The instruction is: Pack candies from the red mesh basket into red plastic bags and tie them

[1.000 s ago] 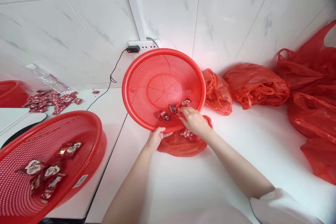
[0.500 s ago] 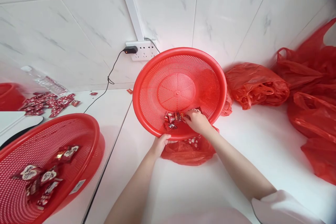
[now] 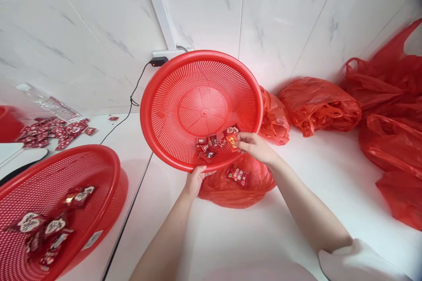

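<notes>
A red perforated plastic basket (image 3: 204, 83) is tilted toward me, its near rim gripped by my left hand (image 3: 194, 182). Several small red wrapped packets (image 3: 207, 147) lie together low inside it. My right hand (image 3: 255, 145), at the basket's right near edge, pinches an orange-red packet (image 3: 231, 141) with yellow lettering. Just behind that one rests a dark red packet (image 3: 231, 130) with a pale label. Below the rim sits a red plastic bag (image 3: 227, 193), with a printed red packet (image 3: 238, 175) on top of it or in its mouth.
Another red basket (image 3: 114, 175) holding several dark red packets (image 3: 54, 226) stands at left. Behind it are a heap of small packets (image 3: 52, 131) and a clear plastic bottle (image 3: 54, 103). Red plastic bags (image 3: 319, 103) line the right side. A black cable (image 3: 132, 101) runs from the wall.
The basket has shifted left with my left hand, uncovering more of the bag below. My right hand has lifted the orange-red packet from the group toward the basket's right rim.
</notes>
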A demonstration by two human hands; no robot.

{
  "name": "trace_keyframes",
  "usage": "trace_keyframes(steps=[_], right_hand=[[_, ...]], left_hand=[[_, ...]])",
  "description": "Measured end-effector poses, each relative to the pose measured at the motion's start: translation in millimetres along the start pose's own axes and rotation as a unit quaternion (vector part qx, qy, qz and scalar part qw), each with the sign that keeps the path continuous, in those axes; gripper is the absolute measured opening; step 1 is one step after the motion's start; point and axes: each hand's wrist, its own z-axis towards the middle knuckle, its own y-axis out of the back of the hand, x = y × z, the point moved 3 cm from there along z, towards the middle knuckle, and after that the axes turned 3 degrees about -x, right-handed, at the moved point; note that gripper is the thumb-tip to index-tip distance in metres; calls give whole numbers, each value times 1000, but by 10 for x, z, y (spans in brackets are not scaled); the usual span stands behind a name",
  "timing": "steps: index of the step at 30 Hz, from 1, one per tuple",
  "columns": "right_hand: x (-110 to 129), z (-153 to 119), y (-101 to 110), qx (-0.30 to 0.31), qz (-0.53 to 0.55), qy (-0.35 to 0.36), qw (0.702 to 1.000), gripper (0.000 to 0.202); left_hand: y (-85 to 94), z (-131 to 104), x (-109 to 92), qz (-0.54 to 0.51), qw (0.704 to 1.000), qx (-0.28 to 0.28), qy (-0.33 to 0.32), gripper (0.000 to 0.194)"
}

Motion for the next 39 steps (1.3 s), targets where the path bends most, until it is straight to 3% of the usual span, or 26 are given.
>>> trace_keyframes(steps=[3, 5, 6, 7, 11, 13, 17, 20, 24, 27, 31, 35, 39], right_hand=[[73, -92, -16, 113, -60, 4, 992, 13], [67, -151, -42, 196, -143, -3, 970, 14], [54, -165, -49, 203, -192, -4, 960, 16], [42, -165, -54, 183, -239, 1, 954, 19], [59, -122, -151, -6, -316, 66, 947, 21], [79, -119, -291, -17, -302, 124, 945, 27], [55, -156, -575, 82, -297, 203, 929, 65], [-1, -168, -647, 116, -291, 205, 927, 51], [-40, -119, -579, 71, -216, 157, 961, 24], [-53, -68, -495, 24, -65, 87, 994, 23], [-29, -39, -442, 53, 132, 24, 990, 30], [-11, -48, -329, 48, 140, 18, 989, 32], [-66, -102, -239, 143, 78, -25, 986, 30]], left_hand=[[-1, 6, 9, -6, 1000, 9, 21, 31], [0, 11, 17, -13, 999, 19, 26, 32], [2, 14, 17, -15, 999, 21, 20, 32], [5, 15, 16, -16, 1000, 20, 10, 31], [5, -3, 29, -5, 999, 33, -8, 34], [-1, -25, 49, 4, 999, 48, -3, 38], [10, -59, 80, 16, 1000, 17, 1, 31], [-1, -60, 66, 7, 1000, 16, -2, 26], [-6, -39, 5, -6, 999, 33, -14, 30], [10, -19, -31, -23, 999, 36, -23, 36], [36, 13, -57, -36, 998, 38, -26, 35], [60, 34, -77, -47, 998, 29, -34, 29], [55, 34, -75, -52, 997, 39, -31, 28]])
